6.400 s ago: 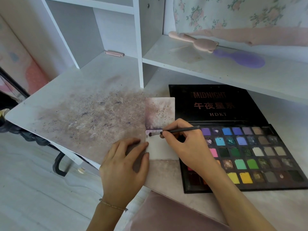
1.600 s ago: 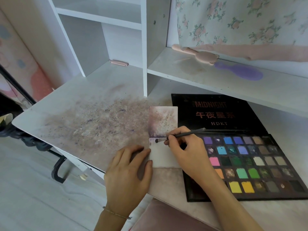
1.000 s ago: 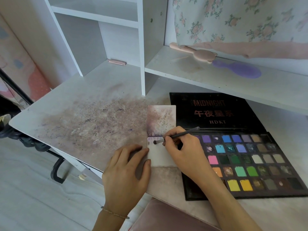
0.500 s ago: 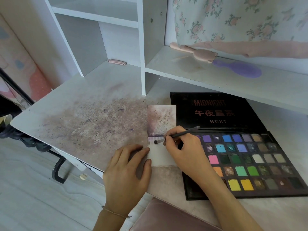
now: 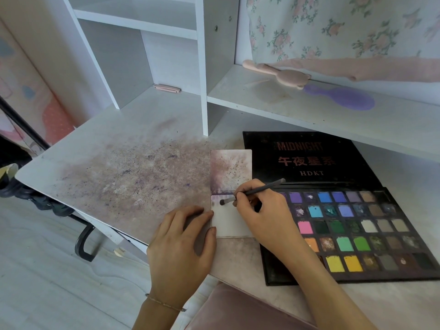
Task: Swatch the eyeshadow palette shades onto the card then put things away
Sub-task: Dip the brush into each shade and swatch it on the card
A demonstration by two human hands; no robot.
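Head view: right hand (image 5: pixel 266 217) pinches brush (image 5: pixel 252 192), tip on card (image 5: pixel 229 220); left hand (image 5: pixel 181 246), fingers flat beside card, steadies it; light, short strokes advised.

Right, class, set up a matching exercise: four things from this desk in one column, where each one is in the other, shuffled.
Things:
1. brush
2. card
3. purple hairbrush
4. palette

Places:
A. on the shelf
B. pinched in the right hand
C. open on the desk, right of the card
D. steadied at its edge by the left hand

Pairs: 1-B, 2-D, 3-A, 4-C
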